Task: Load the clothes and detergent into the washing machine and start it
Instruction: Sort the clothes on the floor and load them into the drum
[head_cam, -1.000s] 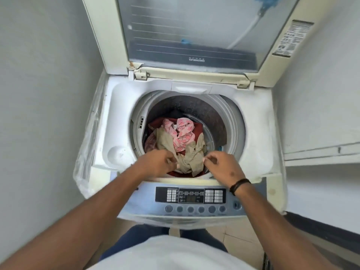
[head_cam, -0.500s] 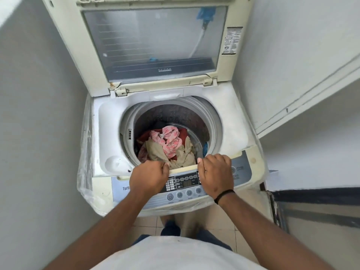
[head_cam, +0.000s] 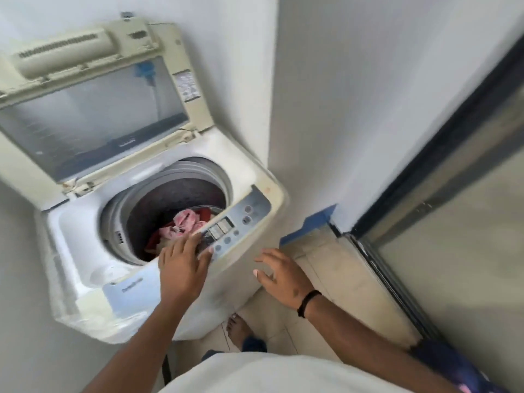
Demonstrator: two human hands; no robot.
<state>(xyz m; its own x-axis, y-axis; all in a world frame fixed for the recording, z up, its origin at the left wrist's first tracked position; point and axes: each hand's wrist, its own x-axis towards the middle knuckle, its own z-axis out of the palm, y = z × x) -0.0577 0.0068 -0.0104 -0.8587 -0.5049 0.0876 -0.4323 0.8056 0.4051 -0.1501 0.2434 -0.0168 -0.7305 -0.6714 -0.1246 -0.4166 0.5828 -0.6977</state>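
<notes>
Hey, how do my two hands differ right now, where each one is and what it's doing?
The left hand lies on the washing machine, fingers stretched over the front rim and control panel; the right hand is off the machine, over the floor tiles, touching nothing. The right wrist wears a black band; the left wrist is bare. Both hands are open and hold nothing.

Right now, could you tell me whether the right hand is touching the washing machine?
Apart. The head view shows the right hand open in the air beside the washing machine, with floor tile visible between them.
</notes>
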